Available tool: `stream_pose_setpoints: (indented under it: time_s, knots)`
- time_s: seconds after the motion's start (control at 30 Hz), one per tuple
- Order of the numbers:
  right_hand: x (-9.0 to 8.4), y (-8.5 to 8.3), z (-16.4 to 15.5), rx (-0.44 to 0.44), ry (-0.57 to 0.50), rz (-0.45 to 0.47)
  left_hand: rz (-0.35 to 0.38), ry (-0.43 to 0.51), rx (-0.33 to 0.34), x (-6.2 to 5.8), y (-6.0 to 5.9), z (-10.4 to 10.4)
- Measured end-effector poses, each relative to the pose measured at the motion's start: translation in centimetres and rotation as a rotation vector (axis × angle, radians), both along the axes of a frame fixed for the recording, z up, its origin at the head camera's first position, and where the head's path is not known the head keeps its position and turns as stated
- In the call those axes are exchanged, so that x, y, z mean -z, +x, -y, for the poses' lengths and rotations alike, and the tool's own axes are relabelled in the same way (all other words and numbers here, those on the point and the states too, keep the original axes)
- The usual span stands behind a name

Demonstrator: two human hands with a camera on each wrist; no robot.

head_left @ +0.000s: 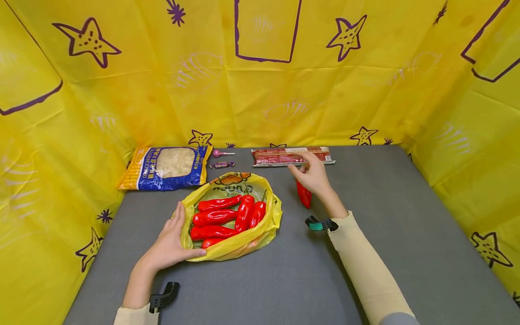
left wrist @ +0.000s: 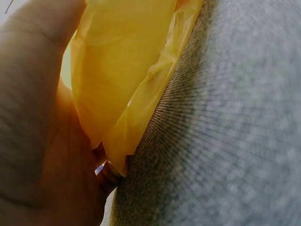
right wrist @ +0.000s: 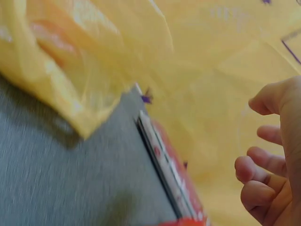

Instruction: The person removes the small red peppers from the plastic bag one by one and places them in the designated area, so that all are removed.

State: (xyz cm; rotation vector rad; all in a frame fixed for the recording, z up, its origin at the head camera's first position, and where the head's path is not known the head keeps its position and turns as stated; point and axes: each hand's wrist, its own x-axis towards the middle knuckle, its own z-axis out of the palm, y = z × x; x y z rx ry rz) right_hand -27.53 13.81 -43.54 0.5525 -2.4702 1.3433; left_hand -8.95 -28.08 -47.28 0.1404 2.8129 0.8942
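A yellow plastic bag (head_left: 266, 230) with its mouth spread wide holds several red peppers (head_left: 215, 217). Curved round the bag's left side, my left hand (head_left: 168, 239) grips it, its thumb along the front and its fingers at the left rim. In the left wrist view, the yellow film (left wrist: 127, 70) lies between thumb and fingers. My right hand (head_left: 313, 176) is above another red pepper (head_left: 304, 196), right of the bag. The right wrist view shows that hand's fingers (right wrist: 257, 195) loosely bent with nothing between them, and a bit of red (right wrist: 186, 222) at the bottom edge.
Behind the bag lie a blue and orange food packet (head_left: 172, 169), a pink lollipop (head_left: 217, 153) and a purple wrapped candy (head_left: 222, 165). A long red packet (head_left: 276, 156) is at the back, just behind my right hand. Yellow cloth (head_left: 243, 104) walls the grey table (head_left: 260, 289).
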Motion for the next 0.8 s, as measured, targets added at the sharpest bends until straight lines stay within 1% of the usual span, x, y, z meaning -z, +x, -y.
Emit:
stream_pose_setpoints:
  time_s: [0.2,0.33,0.47,0.6,0.67,0.8]
  knots:
    - [-2.0,-0.2,2.8,-0.108,0.028,-0.032,0.013,0.003,-0.014,0.0,0.0,-0.1]
    - [-3.8,-0.4,4.4,-0.166,-0.010,-0.028,0.011,0.002,-0.013,0.0,-0.1,-0.2]
    - [-5.4,-0.5,6.1,-0.239,-0.058,0.015,-0.002,0.002,-0.006,0.0,-0.1,0.0]
    - [-6.6,-0.6,8.0,-0.314,-0.072,0.058,-0.015,0.005,-0.001,0.1,-0.1,0.1]
    - [-7.2,-0.6,9.0,-0.349,-0.051,0.066,-0.017,0.007,0.002,0.1,-0.1,0.1]
    - [-8.2,-0.6,10.8,-0.394,0.033,0.055,-0.013,0.010,0.005,0.1,-0.1,0.0]
